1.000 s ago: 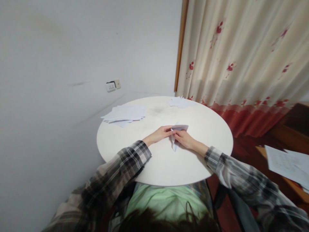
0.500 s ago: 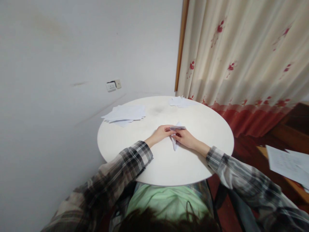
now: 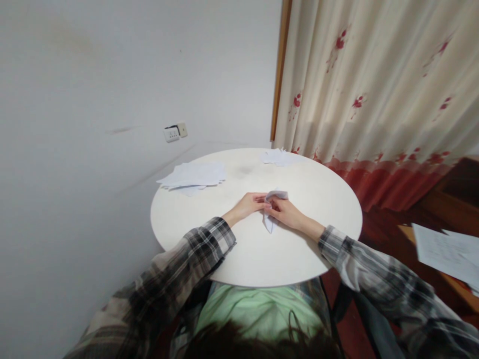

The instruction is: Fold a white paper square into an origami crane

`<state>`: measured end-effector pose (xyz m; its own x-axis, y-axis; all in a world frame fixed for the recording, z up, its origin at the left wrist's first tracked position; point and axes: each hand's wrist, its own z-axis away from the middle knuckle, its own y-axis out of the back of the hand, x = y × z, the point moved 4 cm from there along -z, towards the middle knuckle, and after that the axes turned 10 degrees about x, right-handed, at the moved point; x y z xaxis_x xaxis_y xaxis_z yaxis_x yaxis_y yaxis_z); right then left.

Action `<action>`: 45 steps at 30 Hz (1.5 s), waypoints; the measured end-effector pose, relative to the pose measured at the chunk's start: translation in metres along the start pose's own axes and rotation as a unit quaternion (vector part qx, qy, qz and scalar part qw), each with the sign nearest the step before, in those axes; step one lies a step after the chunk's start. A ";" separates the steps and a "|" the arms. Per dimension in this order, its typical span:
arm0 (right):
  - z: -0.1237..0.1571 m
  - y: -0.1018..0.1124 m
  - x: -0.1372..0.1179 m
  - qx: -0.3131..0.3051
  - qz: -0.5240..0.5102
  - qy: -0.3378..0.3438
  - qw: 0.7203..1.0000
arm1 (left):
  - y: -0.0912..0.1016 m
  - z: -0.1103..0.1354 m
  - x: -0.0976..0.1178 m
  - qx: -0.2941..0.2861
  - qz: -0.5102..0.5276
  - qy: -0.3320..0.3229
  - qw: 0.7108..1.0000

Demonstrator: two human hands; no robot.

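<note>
A small piece of folded white paper [image 3: 269, 224] is between my two hands, over the middle of the round white table [image 3: 258, 259]. My left hand [image 3: 250, 204] grips its left side, fingers closed on the edge. From the right, my right hand [image 3: 286, 212] pinches the paper, thumb and fingers together near my left fingertips. One flap curves up above the right fingers, and a pointed end hangs toward me below them. The folds between the fingers are hidden.
A stack of white paper sheets [image 3: 194, 174] lies at the table's far left. Smaller paper pieces [image 3: 276, 156] lie at the far edge. Written sheets [image 3: 445, 252] rest on a wooden surface at right. A wall stands close on the left, a curtain [image 3: 374, 75] behind.
The paper's upper flap has bent from nearly flat to a raised curve over my right fingers. The lower pointed part looks wider. Both hands stay almost in place.
</note>
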<state>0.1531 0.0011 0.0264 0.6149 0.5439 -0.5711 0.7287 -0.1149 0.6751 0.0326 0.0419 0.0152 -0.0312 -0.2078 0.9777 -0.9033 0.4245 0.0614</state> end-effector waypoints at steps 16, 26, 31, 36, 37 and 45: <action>-0.001 -0.004 0.011 0.002 -0.054 -0.018 0.998 | 0.004 -0.004 -0.006 -0.034 0.020 0.016 0.999; -0.001 -0.002 0.008 0.005 -0.035 -0.014 0.999 | 0.001 0.003 -0.001 -0.076 0.047 0.031 0.996; -0.001 -0.003 0.005 -0.009 -0.012 0.002 1.000 | 0.001 0.001 -0.004 -0.066 0.047 0.030 0.996; -0.002 -0.005 0.009 -0.012 -0.017 0.005 1.000 | 0.002 0.000 -0.006 -0.060 0.045 0.036 0.997; -0.002 -0.005 0.009 -0.013 -0.014 0.005 1.000 | 0.002 0.000 -0.007 -0.059 0.045 0.037 0.997; -0.003 -0.005 0.008 -0.016 0.009 -0.008 1.000 | 0.007 -0.004 -0.009 -0.037 0.034 0.027 0.998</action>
<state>0.1535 0.0088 0.0199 0.6332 0.5289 -0.5651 0.7073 -0.0991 0.6999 0.0285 0.0503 0.0075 -0.0660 -0.1304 0.9893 -0.8654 0.5011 0.0083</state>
